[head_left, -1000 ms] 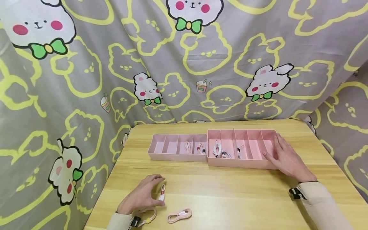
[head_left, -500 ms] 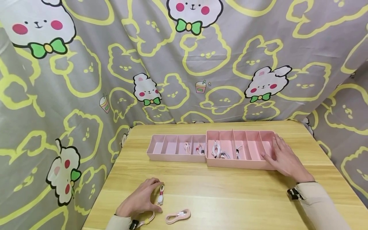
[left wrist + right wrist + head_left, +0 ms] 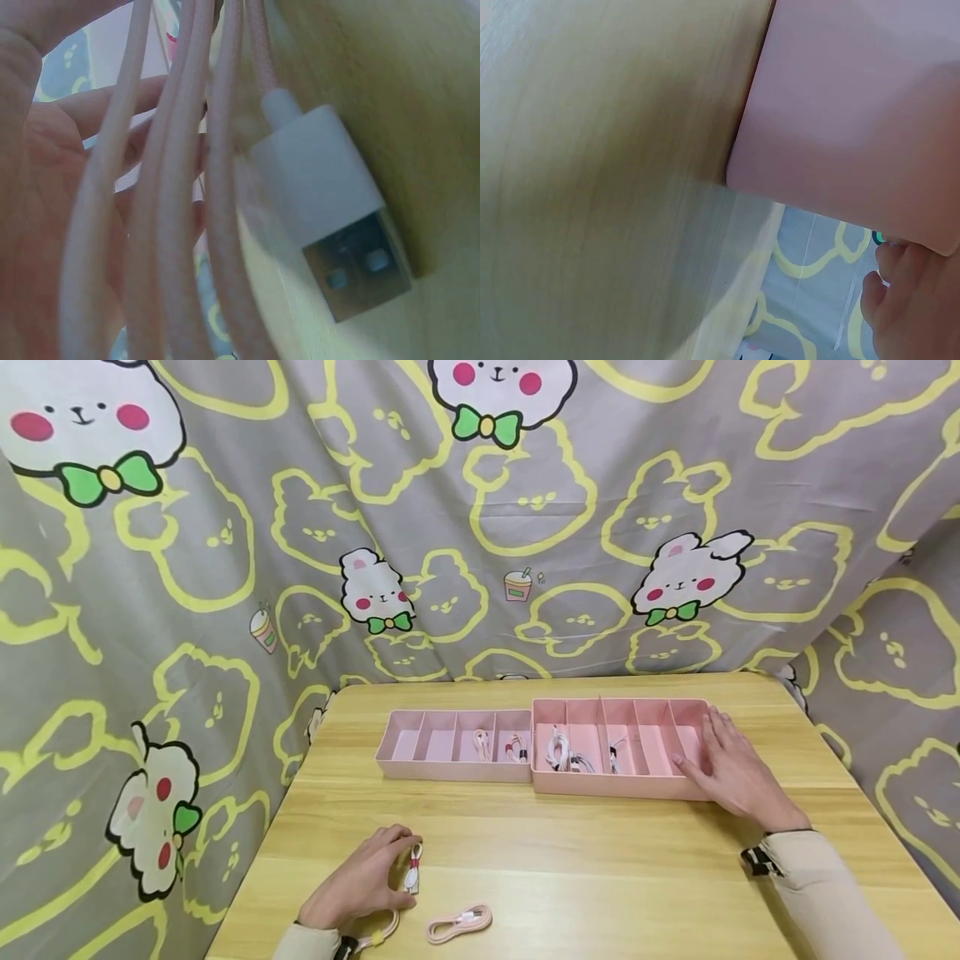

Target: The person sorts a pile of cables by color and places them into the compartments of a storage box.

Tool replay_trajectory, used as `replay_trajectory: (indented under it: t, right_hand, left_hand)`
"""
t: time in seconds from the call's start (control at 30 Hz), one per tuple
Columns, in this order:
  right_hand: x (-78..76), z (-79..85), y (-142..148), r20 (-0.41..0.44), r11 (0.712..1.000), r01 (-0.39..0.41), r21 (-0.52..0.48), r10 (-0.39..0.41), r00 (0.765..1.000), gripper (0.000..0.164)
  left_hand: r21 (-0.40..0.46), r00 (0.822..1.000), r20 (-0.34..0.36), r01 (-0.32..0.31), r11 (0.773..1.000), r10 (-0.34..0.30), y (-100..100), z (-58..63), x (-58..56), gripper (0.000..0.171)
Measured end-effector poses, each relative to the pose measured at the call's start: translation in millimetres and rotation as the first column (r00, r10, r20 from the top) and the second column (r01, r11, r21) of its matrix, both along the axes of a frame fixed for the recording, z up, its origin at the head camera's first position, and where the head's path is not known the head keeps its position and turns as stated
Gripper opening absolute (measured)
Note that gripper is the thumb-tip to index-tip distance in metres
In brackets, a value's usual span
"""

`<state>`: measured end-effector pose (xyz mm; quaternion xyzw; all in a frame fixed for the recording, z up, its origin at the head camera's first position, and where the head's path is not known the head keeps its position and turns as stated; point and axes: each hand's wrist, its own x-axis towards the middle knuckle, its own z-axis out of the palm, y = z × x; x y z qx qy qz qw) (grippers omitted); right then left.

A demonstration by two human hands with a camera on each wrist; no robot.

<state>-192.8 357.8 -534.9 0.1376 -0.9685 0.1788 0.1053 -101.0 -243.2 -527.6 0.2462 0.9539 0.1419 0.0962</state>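
I log a pale looped cable (image 3: 412, 876), red tie (image 3: 414, 862) at its middle, on the surface (image 3: 570, 860); left hand (image 3: 360, 877) spread wide around it, contact unclear; right hand (image 3: 742, 778), thumb splayed, rests on pink divided box (image 3: 615, 786).

Free tabletop (image 3: 570, 852) between cables (image 3: 459, 935) and pink tray (image 3: 622, 785)

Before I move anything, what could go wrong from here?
1. The yellow-tied cable is partly hidden by the left grip, so moving that grip might catch or drag it.
2. The red-tied cable sits between that grip's thumb and fingers, but a firm hold isn't clear, so it could slip.
3. The right grip touches the larger box, which appears to abut the smaller box; a leftward push could shift both.
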Motion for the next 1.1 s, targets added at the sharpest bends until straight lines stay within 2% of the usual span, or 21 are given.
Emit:
replay_trajectory:
  t: [0.2,0.67,1.1]
  right_hand:
    - [-0.2,-0.7,-1,0.001,1.000,0.004,-0.003,-0.004,1.000,0.094]
    - [-1.7,-1.0,0,-0.022,1.000,-0.001,-0.014,0.001,1.000,0.093]
    - [0.0,-1.0,0,0.000,1.000,0.010,-0.016,-0.010,1.000,0.095]
  left_hand:
    - [-0.007,1.000,-0.014,-0.013,1.000,0.013,2,0.9,0.5,0.080]
    - [-0.016,0.999,-0.037,0.005,1.000,-0.006,3,-0.5,-3.6,0.070]
    - [-0.018,0.991,-0.127,0.039,0.999,-0.041,7,1.0,-10.9,0.071]
